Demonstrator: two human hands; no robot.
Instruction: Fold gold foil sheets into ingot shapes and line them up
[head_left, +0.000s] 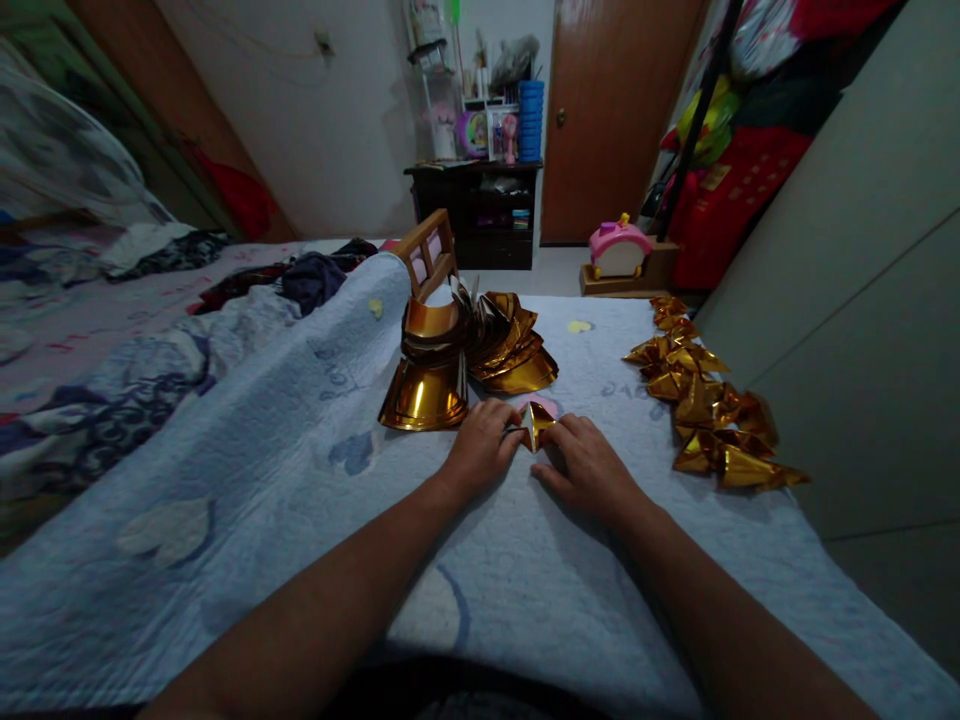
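On a quilted blue blanket [300, 470], both hands [534, 450] pinch a shiny gold foil triangle [537, 422]

folded pieces [705, 405] right of stack [465, 365]

Open pale-blue quilted blanket [247, 470] near and left, free for passing. Blocked just beyond the left hand [480, 447] and right hand [585, 465] by a stack of curved gold foil sheets [465, 360]. Further right, a row of folded gold foil pieces [705, 400] along the grey cabinet wall [847, 300]; narrow bare strip between.
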